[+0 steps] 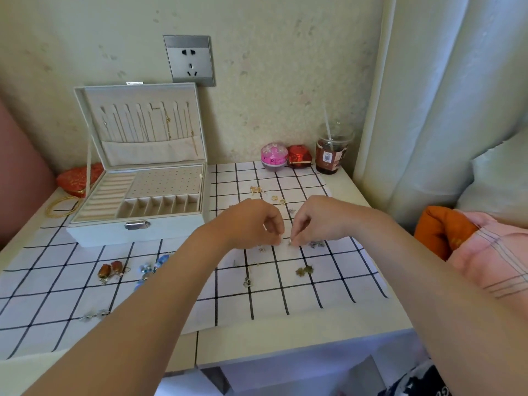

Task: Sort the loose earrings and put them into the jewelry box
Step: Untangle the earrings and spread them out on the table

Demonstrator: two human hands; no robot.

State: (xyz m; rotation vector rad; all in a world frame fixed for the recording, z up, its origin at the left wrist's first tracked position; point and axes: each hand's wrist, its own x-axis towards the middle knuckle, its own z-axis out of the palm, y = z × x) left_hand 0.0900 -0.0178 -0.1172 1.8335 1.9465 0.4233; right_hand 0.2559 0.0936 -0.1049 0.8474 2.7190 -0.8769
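Note:
The white jewelry box (100, 230) stands open at the left of the checked cloth, lid leaning on the wall. Loose earrings lie scattered on the cloth: an amber pair (110, 270), a blue beaded pair (150, 270), a bronze leaf pair (305, 271), a silver heart piece (247, 282), gold ones (256, 190) farther back. My left hand (251, 224) and my right hand (314, 220) hover close together over the cloth's middle, fingertips pinched. The right fingertips pinch a tiny silver earring (290, 242). Whether the left fingers hold anything is hidden.
A pink round box (274, 155), a red faceted box (299, 156) and a lidded drink cup with a straw (331, 152) stand at the back by the wall. A red pouch (75, 178) and gold bangles (61, 206) lie left of the box. The table edge is near me.

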